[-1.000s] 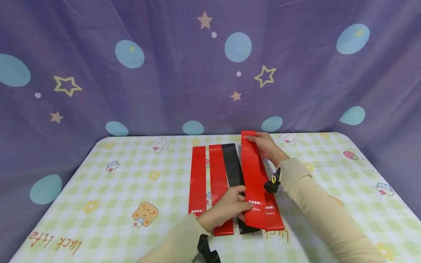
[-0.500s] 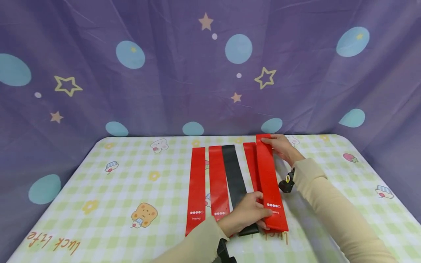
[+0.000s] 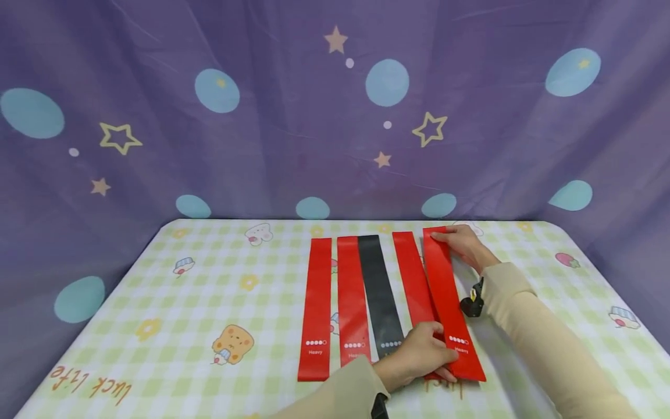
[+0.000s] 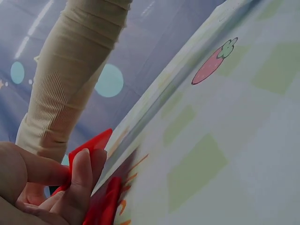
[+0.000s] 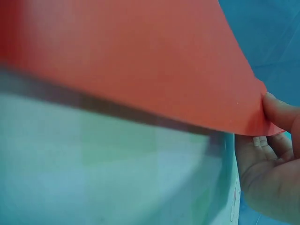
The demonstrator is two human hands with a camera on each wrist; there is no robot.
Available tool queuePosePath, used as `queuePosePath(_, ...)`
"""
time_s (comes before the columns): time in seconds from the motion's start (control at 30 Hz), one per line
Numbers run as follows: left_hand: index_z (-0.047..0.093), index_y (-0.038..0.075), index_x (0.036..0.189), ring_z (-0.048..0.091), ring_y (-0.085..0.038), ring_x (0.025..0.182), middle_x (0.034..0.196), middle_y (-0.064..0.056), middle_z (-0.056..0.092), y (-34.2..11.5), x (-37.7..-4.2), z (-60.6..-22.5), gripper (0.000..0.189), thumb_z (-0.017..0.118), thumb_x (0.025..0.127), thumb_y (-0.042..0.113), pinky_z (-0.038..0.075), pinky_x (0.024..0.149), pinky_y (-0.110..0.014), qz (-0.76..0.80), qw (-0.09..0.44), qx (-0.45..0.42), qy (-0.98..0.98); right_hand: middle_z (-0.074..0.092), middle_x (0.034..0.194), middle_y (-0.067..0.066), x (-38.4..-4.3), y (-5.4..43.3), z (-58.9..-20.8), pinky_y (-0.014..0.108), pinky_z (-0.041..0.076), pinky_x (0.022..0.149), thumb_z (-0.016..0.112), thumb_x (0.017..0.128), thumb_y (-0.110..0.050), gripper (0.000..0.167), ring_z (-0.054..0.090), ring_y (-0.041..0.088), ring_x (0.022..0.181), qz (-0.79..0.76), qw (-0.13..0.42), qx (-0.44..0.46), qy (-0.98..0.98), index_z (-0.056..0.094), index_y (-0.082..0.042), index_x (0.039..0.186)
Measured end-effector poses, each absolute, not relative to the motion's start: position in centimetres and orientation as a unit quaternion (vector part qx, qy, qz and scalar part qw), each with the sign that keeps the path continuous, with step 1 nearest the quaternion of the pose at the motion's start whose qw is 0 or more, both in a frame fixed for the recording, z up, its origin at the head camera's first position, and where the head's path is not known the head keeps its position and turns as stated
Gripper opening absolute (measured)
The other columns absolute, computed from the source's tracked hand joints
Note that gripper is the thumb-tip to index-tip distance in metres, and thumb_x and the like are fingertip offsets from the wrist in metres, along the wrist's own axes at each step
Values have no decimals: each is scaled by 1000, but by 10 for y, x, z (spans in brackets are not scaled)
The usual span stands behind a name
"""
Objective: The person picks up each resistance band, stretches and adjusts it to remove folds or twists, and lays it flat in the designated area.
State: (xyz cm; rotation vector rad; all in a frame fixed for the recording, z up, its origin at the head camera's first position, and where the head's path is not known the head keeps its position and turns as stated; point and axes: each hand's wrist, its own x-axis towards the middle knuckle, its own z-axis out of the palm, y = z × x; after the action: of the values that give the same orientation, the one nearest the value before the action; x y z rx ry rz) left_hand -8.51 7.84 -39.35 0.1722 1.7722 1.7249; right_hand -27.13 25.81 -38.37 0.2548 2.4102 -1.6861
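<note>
The rightmost red resistance band (image 3: 444, 279), printed "Heavy", is stretched out flat between both hands. My left hand (image 3: 419, 351) pinches its near end; in the left wrist view the fingers (image 4: 81, 176) and thumb close on the red edge. At the far end my right hand (image 3: 467, 244) pinches a corner, and the right wrist view shows that part of the band (image 5: 187, 79) raised off the table. Just left of it a second red band (image 3: 410, 273) lies partly under the held one, its near end mostly covered by my left hand.
Further left, a black band (image 3: 379, 285) touches or nearly touches another red band (image 3: 352, 291) at the far end. A separate red band (image 3: 317, 291) lies leftmost. All are on a checked tablecloth (image 3: 209, 291) before a purple curtain (image 3: 293, 116).
Both hands have carried the held red band to the right, off the red band beneath, which now shows much more. The far end has come lower. The other bands stay put.
</note>
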Motion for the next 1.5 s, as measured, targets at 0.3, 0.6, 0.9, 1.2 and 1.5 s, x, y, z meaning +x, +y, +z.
queuePosePath(0.3,51,1,112,68,-44,77,71,-5,66,97,-78,-396,29,60,85,-1,29,34,-17,641,316,47,698,52,88,-2,-272,266,-388,15,43,67,61,91,-19,42,48,9,78,-514,74,89,850,54,12,119)
queuePosePath(0.6,52,7,88,68,-43,74,66,-12,68,111,-75,-399,14,61,83,-3,29,31,-19,641,301,42,705,55,90,0,-272,282,-389,17,46,65,60,92,-21,44,51,7,74,-488,77,100,864,53,11,122)
queuePosePath(0.9,53,-4,106,67,-46,74,72,-13,65,122,-74,-398,27,66,82,-6,56,54,-34,690,305,-21,656,54,108,11,-271,290,-383,19,46,67,58,93,-22,45,50,16,86,-473,75,135,868,50,9,124)
queuePosePath(1.2,55,5,100,69,-34,60,61,-9,67,117,-68,-396,25,71,81,1,53,47,-27,652,270,13,709,51,126,24,-269,295,-378,16,49,74,52,94,-13,48,55,1,79,-506,54,104,854,43,12,133)
queuePosePath(1.5,41,16,102,53,-18,34,49,-2,56,117,-67,-397,43,75,79,5,42,34,-23,621,250,40,742,49,134,31,-268,296,-378,28,52,90,53,92,-8,48,61,9,90,-499,53,76,862,43,13,134)
